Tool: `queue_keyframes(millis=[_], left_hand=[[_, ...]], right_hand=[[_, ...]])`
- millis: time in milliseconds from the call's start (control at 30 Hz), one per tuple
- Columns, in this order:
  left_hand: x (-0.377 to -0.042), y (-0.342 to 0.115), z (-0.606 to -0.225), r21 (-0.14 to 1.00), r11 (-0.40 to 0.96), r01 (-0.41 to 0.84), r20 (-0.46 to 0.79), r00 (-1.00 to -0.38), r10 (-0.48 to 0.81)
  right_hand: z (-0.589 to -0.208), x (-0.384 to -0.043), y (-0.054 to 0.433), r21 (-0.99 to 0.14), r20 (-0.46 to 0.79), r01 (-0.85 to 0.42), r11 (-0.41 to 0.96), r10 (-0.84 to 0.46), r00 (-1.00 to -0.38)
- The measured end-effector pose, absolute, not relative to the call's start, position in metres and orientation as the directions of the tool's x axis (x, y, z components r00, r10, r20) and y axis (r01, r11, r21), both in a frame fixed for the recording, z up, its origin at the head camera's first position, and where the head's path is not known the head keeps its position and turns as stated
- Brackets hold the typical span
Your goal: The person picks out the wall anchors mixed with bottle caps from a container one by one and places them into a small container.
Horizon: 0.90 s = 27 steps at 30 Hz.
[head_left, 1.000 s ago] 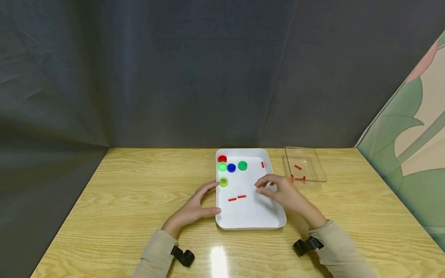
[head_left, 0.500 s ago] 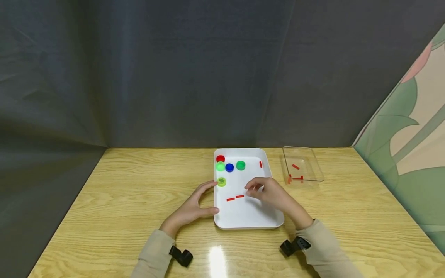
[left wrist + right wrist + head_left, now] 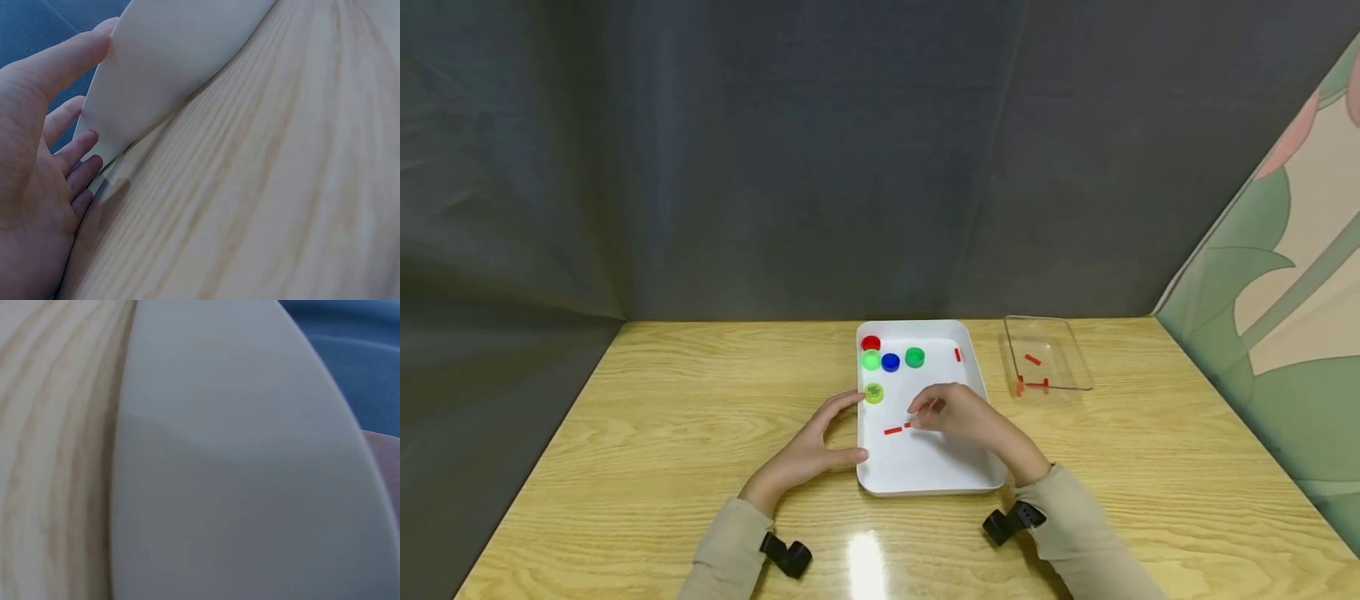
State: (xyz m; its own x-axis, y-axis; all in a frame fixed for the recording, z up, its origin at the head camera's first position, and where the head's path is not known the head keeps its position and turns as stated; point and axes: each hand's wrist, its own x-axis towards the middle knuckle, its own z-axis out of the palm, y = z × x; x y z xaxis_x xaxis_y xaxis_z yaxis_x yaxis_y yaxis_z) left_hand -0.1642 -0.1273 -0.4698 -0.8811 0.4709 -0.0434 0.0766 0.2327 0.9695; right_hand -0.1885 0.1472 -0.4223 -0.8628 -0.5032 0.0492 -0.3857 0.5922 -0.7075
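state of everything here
left hand, spread, touching white tray
right hand, curled, grip unclear
white tray, upright
red sticks, lying loose
clear box, red stick inside
red cap, hollow up
light green cap, hollow up
blue cap, hollow up
green cap, hollow up
yellow-green cap, printed up

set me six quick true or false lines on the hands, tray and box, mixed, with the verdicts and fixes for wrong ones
1. The left hand touches the white tray. True.
2. The left hand is at the tray's right edge. False: it is at the left edge.
3. The right hand is over the tray, near red sticks. True.
4. The clear box stands right of the tray. True.
5. The right hand is inside the clear box. False: it is over the tray.
6. The tray holds no red sticks. False: some lie in it.
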Motion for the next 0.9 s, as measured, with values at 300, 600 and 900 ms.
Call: queue_keyframes(millis=[300, 600, 900], left_hand=[[-0.165, -0.126, -0.472, 0.970, 0.230, 0.077, -0.043, -0.879, 0.475], [-0.169, -0.129, -0.467, 0.970, 0.227, 0.089, -0.030, -0.880, 0.474], [-0.165, -0.129, -0.473, 0.971, 0.227, 0.070, -0.049, -0.877, 0.479]], right_hand=[[-0.427, -0.192, 0.148, -0.697, 0.007, -0.380, 0.608, -0.525, -0.851], [-0.428, -0.196, 0.142, -0.662, -0.032, -0.389, 0.641, -0.542, -0.840], [-0.430, -0.187, 0.138, -0.614, -0.073, -0.397, 0.682, -0.550, -0.832]])
